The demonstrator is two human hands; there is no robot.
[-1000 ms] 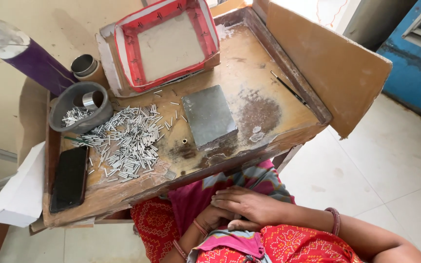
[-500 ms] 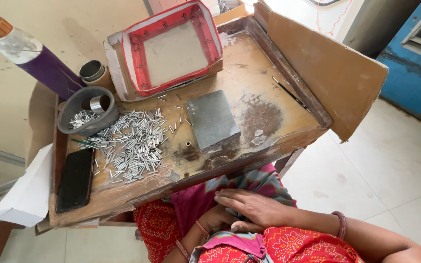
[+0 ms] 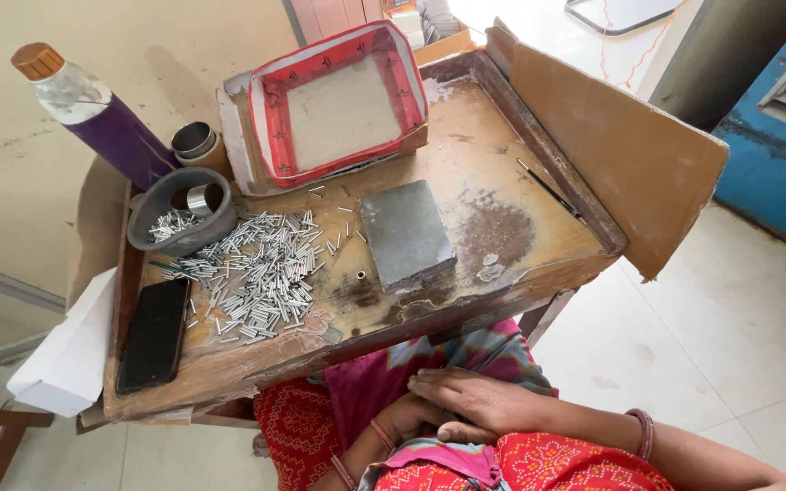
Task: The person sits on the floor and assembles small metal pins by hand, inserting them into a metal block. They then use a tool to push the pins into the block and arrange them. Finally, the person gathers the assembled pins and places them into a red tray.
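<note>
My right hand (image 3: pixel 479 405) lies flat in my lap, fingers stretched out, resting on top of my left hand (image 3: pixel 404 420). Most of the left hand is covered, so its fingers do not show. Both hands are below the near edge of a worn wooden tray table (image 3: pixel 502 182) and touch nothing on it. On the table lie a heap of small metal tubes (image 3: pixel 256 268) and a grey stone block (image 3: pixel 407 235). One short tube (image 3: pixel 361 275) stands upright beside the block.
A grey bowl (image 3: pixel 179 214) holds more tubes and a metal ring. A black phone (image 3: pixel 152 335) lies at the left edge. A red-rimmed tray (image 3: pixel 270 118), a purple bottle (image 3: pixel 106 118), a small tin (image 3: pixel 195 141), a white box (image 3: pixel 65 359) and a cardboard flap (image 3: pixel 629 145) surround the table.
The hands stay folded in the lap. Only the view has shifted slightly; nothing on the table has moved.
</note>
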